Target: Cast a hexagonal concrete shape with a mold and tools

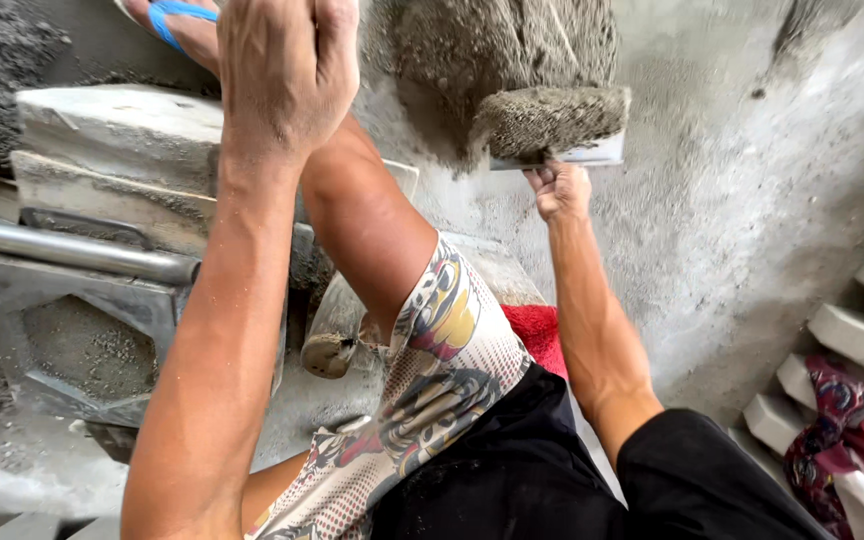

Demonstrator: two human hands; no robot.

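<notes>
The right hand [560, 188] closes around the underside of a flat board [577, 154], fingers curled at its near edge. On the board, straight above the grip, sits a slab of grey mortar [550, 118], coarse and damp-looking, squared at the front and rounded at its left corner. Just beyond it, past the board's far edge, a bigger mortar heap [492, 45] rises; the slab's back meets it. To the right of the grip the grey floor [742, 200] lies open as far as a row of pale blocks [857, 335] and a patterned cloth [832, 410], both well apart from the hand. To the left of the grip, the bent knee and patterned shorts [432, 370] stand close, with a red cloth [537, 330] below the wrist.

The right arm reaches straight forward, wrist bent up under the board. The left hand [287, 70] is raised near the camera in a closed fist, back of the hand showing; whether it holds anything cannot be told. Beneath that arm lie a metal mould [72, 340], a steel pipe [62, 250] and a foot in a blue sandal [177, 20].
</notes>
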